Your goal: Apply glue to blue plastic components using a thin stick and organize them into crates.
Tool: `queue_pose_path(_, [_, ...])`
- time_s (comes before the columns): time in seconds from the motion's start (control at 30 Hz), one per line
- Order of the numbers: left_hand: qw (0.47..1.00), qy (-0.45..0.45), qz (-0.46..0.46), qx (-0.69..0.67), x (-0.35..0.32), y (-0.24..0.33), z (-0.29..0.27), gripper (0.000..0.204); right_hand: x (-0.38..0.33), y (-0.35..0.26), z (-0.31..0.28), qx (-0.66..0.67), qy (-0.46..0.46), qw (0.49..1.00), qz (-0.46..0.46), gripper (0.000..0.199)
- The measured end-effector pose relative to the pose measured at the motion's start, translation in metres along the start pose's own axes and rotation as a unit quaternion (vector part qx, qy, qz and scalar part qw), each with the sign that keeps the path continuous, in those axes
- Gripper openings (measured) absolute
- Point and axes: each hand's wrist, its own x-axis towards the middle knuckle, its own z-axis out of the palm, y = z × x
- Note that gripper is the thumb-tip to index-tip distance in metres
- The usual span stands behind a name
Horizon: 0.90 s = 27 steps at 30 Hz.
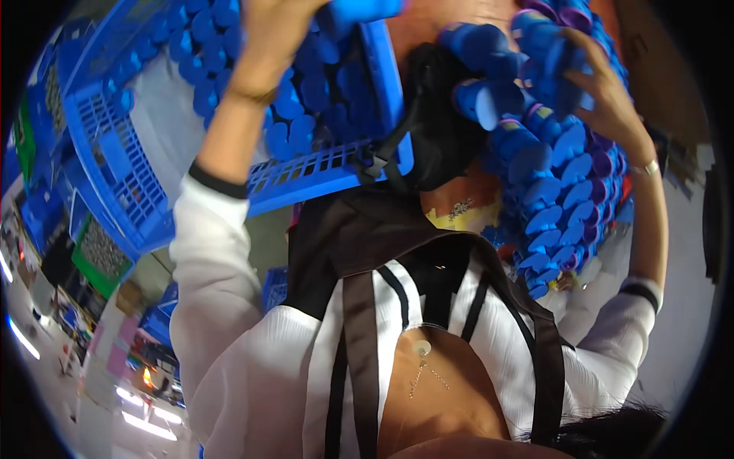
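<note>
My left hand (279, 30) reaches over a blue plastic crate (115, 153), partly cut off by the top edge of the view. Its fingers are closed at a blue cup-like piece (363, 9). Inside the crate stand rows of similar blue pieces (294, 134) with flat rounded ends. On the right, my right hand (608, 88) curls its fingers around another blue cup-like piece (562, 69). That piece is at the top of a dense stack of blue pieces (543, 187), some with purple rims (600, 164).
A black bag (443, 122) with a strap and buckle lies between crate and stack, on an orange-brown surface (428, 23). Pale sheeting (164, 115) covers part of the crate's inside. At the far left is a green bin (99, 249) of small grey parts.
</note>
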Motion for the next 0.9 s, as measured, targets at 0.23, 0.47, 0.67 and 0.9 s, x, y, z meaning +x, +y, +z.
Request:
queue_pose_path(0.23, [0.884,0.202,-0.218,0.362,-0.154,-0.096,-0.271,0.067,0.146,-0.121,-0.023,0.024,0.012,0.979,-0.203,0.034])
queue_pose_path(0.47, [0.783,0.207,-0.294,0.507,-0.226,-0.203,-0.331,0.083,0.347,-0.313,0.201,0.066,0.010,0.823,-0.563,0.011])
queue_pose_path(0.67, [0.812,0.141,-0.334,0.457,-0.234,-0.244,-0.350,0.076,0.403,-0.360,0.309,0.094,-0.136,0.812,-0.559,0.029])
queue_pose_path(0.9, [0.810,0.132,-0.340,0.459,-0.244,-0.274,-0.334,0.068,0.417,-0.374,0.322,0.005,-0.187,0.812,-0.553,0.026])
